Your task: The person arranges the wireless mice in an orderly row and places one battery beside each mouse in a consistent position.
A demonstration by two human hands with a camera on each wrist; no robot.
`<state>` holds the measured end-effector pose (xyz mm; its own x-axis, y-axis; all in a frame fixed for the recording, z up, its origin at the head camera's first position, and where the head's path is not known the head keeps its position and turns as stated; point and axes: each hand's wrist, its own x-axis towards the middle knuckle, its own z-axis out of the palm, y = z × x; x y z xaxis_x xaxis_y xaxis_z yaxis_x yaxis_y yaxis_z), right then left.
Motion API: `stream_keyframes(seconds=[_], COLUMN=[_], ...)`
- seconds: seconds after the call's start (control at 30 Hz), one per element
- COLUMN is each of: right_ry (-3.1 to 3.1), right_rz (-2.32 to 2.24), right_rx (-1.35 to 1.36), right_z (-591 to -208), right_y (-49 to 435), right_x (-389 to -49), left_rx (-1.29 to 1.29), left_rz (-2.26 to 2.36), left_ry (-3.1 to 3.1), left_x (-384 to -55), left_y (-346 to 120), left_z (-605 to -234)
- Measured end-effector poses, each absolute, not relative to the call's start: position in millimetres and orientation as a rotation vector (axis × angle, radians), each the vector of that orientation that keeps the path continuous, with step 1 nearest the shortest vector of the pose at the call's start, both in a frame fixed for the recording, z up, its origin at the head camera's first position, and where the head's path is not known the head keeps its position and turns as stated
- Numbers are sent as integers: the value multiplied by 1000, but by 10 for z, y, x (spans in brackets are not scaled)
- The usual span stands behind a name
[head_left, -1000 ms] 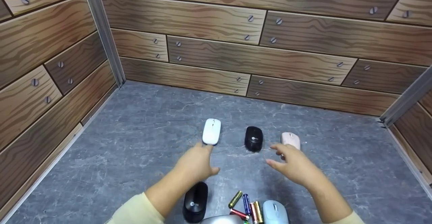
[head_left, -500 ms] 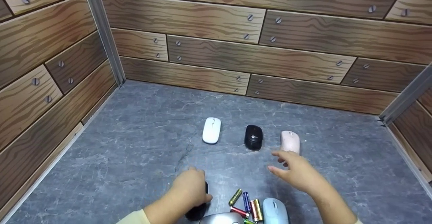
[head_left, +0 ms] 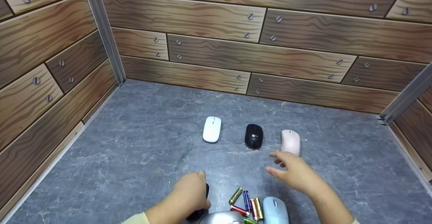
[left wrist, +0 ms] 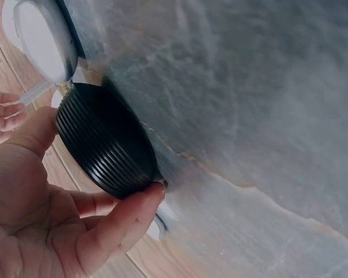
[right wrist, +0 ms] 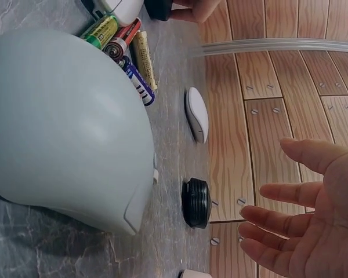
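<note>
My left hand (head_left: pixel 190 191) holds a black computer mouse near the front of the grey surface. In the left wrist view, thumb and fingertips pinch this black mouse (left wrist: pixel 101 142) by its ribbed sides. From above, the hand covers most of it. My right hand (head_left: pixel 293 171) hovers with spread, relaxed fingers just in front of a pink mouse (head_left: pixel 291 141), and nothing is between its fingers. A second black mouse (head_left: pixel 253 136) lies to the left of the pink one. Farther left is a white mouse (head_left: pixel 212 129).
A silver-grey mouse (head_left: pixel 221 218) lies right of my left hand, partly cut off by the frame. Several batteries (head_left: pixel 245 200) in mixed colours lie between it and a light blue mouse (head_left: pixel 275 210). Wood-patterned walls (head_left: pixel 216 48) enclose the marbled grey surface (head_left: pixel 135 132).
My left hand has drawn back from near the white mouse to the front black mouse and taken hold of it. The right hand has stayed almost in place.
</note>
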<state>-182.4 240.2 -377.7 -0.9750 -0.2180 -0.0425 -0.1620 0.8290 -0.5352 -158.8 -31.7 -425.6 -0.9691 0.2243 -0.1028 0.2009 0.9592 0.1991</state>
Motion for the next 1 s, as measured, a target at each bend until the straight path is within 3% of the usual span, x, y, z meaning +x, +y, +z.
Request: stream_keyframes(seconds=[0.7,1.0], right_ry=[2846,2838], right_rz=[-932,-938], right_rx=[-323,-338], right_z=[-3725,-3678], right_y=[2394,2323], right_x=[-2007,-2117], left_rx=[341,204], left_rz=[389,451], left_ry=[2965,3010], left_x=[-1891,-2160], left_y=[-268,-183], left_z=[-4235,-4158])
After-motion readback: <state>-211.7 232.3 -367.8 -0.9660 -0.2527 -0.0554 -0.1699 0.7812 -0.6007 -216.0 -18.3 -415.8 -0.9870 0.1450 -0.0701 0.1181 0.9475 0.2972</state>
